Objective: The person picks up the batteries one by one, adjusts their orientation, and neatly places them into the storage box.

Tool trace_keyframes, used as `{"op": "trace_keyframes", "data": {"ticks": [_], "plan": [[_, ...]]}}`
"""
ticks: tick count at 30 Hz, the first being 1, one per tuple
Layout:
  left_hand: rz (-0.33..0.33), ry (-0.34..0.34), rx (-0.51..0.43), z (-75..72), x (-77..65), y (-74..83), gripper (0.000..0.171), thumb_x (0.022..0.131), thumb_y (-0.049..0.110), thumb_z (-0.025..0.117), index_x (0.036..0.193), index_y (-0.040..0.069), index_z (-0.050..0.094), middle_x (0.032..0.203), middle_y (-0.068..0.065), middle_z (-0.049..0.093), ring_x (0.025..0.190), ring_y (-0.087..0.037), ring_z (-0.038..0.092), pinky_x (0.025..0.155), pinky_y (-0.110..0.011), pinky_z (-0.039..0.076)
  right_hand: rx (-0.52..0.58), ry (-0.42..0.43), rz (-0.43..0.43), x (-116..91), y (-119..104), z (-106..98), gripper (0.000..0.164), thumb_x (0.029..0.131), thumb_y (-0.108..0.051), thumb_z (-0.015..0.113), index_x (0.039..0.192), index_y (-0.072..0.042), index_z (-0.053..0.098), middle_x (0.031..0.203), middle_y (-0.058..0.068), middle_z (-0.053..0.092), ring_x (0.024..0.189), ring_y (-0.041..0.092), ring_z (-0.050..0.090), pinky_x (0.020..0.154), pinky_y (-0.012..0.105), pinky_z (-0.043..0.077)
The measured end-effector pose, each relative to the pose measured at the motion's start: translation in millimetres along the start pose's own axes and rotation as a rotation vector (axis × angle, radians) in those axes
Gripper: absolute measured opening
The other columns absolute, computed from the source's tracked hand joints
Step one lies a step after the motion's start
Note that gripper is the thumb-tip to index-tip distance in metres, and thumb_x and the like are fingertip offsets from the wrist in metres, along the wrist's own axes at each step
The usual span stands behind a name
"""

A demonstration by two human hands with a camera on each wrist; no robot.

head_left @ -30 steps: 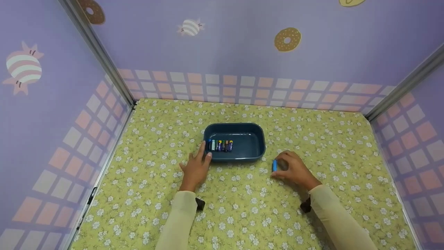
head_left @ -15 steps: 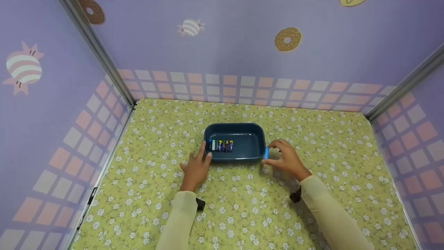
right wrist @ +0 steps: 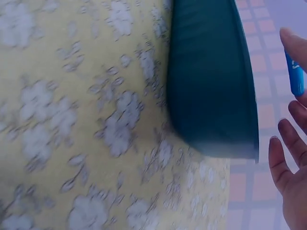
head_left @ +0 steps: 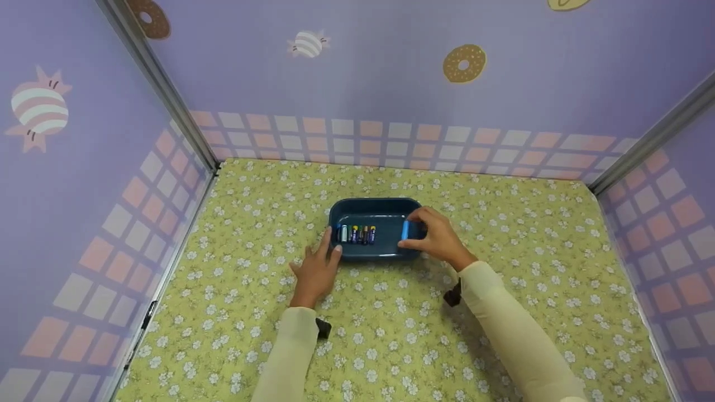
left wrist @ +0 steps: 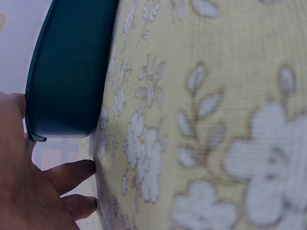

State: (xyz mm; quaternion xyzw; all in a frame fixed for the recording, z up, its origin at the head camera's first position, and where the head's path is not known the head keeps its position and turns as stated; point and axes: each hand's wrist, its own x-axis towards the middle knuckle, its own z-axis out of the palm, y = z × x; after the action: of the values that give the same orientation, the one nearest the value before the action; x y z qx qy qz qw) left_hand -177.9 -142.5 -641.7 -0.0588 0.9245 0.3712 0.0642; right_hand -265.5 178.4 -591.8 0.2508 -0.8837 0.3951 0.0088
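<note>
A dark teal plastic tray (head_left: 391, 252) stands on the cloth. Along its left part, several batteries (head_left: 358, 234) lie side by side in a row. My right hand (head_left: 438, 237) pinches a blue battery (head_left: 405, 230) between thumb and fingers, above the right part of the tray. White lettering shows on the battery (right wrist: 295, 76) in the right wrist view, with part of it hidden by my fingers. My left hand (head_left: 317, 272) rests at the tray's front left corner, thumb and forefinger touching the rim; the other fingers (left wrist: 72, 175) are spread towards the cloth.
A yellow floral cloth (head_left: 268, 223) covers the table. Purple printed walls (head_left: 380, 72) stand at the back and both sides, with metal posts (head_left: 162, 84) at the back corners. The tray's rim (head_left: 375, 199) stands raised around the batteries.
My right hand has carried the blue battery leftwards and away from me, from the cloth right of the tray to above its right part. My left hand has stayed at the tray's corner.
</note>
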Motion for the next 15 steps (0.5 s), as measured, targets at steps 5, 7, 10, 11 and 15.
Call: {"op": "trace_keyframes", "data": {"ticks": [5,7,10,11,15], "plan": [[-0.002,0.004,-0.008,0.7,-0.7,0.3,0.066,0.1,0.077,0.021,0.159,0.056,0.001,0.167,-0.004,0.033,0.158,-0.042,0.013,0.11,-0.083,-0.011,-0.003,-0.019,0.005,15,-3,7,0.057,0.076,-0.044,0.091,0.119,-0.017,0.064,0.116,0.005,0.062,0.095,0.024,0.058,0.081,0.042,0.052],[-0.006,0.007,-0.01,0.9,-0.5,0.6,0.065,0.1,0.077,0.021,0.159,0.058,0.001,0.167,-0.004,0.033,0.158,-0.042,0.013,0.111,-0.082,-0.011,-0.015,-0.029,0.009,21,-4,10,0.058,0.075,-0.044,0.091,0.119,-0.017,0.064,0.117,0.006,0.063,0.1,0.026,0.06,0.086,0.044,0.053],[-0.008,0.001,-0.004,0.9,-0.7,0.8,0.064,0.1,0.077,0.02,0.158,0.058,-0.001,0.168,-0.004,0.031,0.158,-0.042,0.012,0.11,-0.082,-0.012,-0.03,-0.052,0.023,29,-4,16,0.058,0.076,-0.041,0.092,0.119,-0.015,0.064,0.119,0.008,0.063,0.107,0.028,0.061,0.092,0.046,0.053],[-0.009,0.0,-0.001,1.0,-0.6,0.8,0.064,0.1,0.077,0.02,0.158,0.058,-0.001,0.168,-0.004,0.03,0.158,-0.042,0.012,0.111,-0.082,-0.012,-0.037,-0.059,0.03,31,-5,18,0.057,0.076,-0.039,0.092,0.119,-0.014,0.064,0.119,0.009,0.063,0.107,0.028,0.061,0.092,0.046,0.053],[-0.015,-0.006,-0.003,0.9,-0.8,1.5,0.065,0.1,0.077,0.019,0.158,0.058,-0.002,0.169,-0.005,0.029,0.158,-0.041,0.012,0.111,-0.082,-0.012,-0.054,-0.085,0.04,40,-7,25,0.056,0.075,-0.035,0.093,0.118,-0.013,0.065,0.118,0.013,0.064,0.105,0.032,0.061,0.091,0.047,0.053]]}}
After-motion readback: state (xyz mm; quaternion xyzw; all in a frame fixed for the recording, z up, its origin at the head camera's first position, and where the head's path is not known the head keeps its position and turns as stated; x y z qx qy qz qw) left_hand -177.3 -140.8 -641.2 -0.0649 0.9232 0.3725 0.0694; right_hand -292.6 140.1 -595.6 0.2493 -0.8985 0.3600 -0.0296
